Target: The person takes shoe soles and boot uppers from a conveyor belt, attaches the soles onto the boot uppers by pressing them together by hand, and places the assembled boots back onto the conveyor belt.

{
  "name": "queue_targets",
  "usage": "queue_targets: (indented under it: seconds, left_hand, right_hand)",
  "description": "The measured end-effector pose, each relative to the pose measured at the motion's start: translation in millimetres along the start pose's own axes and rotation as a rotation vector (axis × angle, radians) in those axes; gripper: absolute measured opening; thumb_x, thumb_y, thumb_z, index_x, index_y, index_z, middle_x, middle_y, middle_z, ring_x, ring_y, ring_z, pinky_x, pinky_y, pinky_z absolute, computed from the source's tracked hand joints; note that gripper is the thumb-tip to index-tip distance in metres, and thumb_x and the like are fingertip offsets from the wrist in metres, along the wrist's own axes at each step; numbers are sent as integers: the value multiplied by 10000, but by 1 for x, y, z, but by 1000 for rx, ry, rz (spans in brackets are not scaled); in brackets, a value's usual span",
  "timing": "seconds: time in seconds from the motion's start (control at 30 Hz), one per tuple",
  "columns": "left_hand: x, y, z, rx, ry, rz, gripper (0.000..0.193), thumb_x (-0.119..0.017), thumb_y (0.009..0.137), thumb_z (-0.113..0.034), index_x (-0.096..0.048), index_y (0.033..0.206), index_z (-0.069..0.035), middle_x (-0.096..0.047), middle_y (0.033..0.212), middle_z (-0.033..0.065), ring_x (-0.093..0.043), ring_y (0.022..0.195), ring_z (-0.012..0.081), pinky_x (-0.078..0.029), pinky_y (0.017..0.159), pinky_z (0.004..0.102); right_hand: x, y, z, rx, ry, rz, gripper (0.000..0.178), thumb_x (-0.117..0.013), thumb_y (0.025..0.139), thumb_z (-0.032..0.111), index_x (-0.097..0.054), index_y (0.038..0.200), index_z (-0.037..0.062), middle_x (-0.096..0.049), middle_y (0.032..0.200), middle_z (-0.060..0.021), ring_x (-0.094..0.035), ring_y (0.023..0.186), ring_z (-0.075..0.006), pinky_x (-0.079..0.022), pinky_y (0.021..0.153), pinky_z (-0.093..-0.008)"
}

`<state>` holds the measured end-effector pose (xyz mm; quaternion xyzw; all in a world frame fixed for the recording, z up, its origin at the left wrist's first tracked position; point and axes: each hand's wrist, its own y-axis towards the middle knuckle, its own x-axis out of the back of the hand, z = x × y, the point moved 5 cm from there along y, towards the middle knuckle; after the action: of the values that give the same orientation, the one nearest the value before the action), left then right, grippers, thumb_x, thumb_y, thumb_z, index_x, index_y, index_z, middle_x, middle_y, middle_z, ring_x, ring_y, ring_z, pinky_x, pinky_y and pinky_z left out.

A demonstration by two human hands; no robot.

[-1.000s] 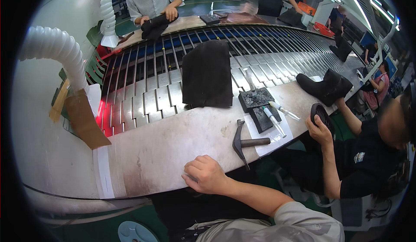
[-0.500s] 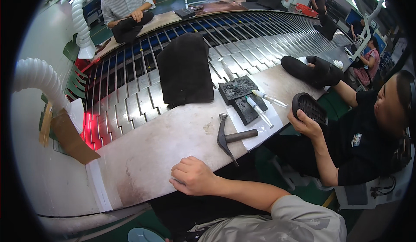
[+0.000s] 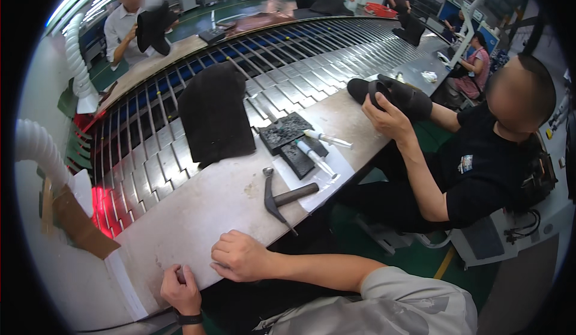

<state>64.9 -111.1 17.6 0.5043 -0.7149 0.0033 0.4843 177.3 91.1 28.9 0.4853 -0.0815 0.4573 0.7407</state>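
Observation:
My right hand (image 3: pixel 240 256) rests knuckles-up on the worn grey table (image 3: pixel 198 215), fingers curled, holding nothing. My left hand (image 3: pixel 180 287), with a dark wristband, sits at the table's front edge with its fingers curled in. Closest to my right hand is a hammer (image 3: pixel 282 197) with a dark handle, lying flat just beyond it. Past the hammer are two black textured pads (image 3: pixel 288 132) and two white tubes (image 3: pixel 317 158) on a white sheet (image 3: pixel 330 179).
A black floppy sheet (image 3: pixel 216 116) lies on the slatted metal conveyor (image 3: pixel 150 167). A co-worker seated at right holds a black shoe (image 3: pixel 393 95) on the table. Another person across the conveyor holds a dark shoe (image 3: pixel 153 26). A white hose (image 3: pixel 42 149) and cardboard (image 3: pixel 78 227) stand at left.
My left hand has come into view at the table's front edge. My right hand stays resting on the table. The co-worker's hand has moved from a small dark object to the black shoe.

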Motion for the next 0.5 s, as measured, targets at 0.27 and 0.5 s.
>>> queue_targets:
  seconds: [0.27, 0.5]
  left_hand:
    - [-8, -7, 3, 13, 105, -65, 96, -759, 951, -102, -697, 926, -33, -587, 727, 124, -556, 601, 327, -419, 573, 463]
    - [-6, 9, -11, -25, 86, -61, 119, -827, 882, -127, -730, 917, -70, -634, 729, 99, -620, 619, 330, -475, 587, 452]
  right_hand:
    - [-6, 4, 1, 23, -3, 46, 197, -827, 873, 165, -658, 875, 63, -676, 936, -79, -638, 869, -279, -507, 798, -399]
    - [6, 12, -2, -5, -22, 71, 182, -849, 827, 119, -682, 889, 82, -732, 974, -56, -664, 826, -268, -517, 758, -412]
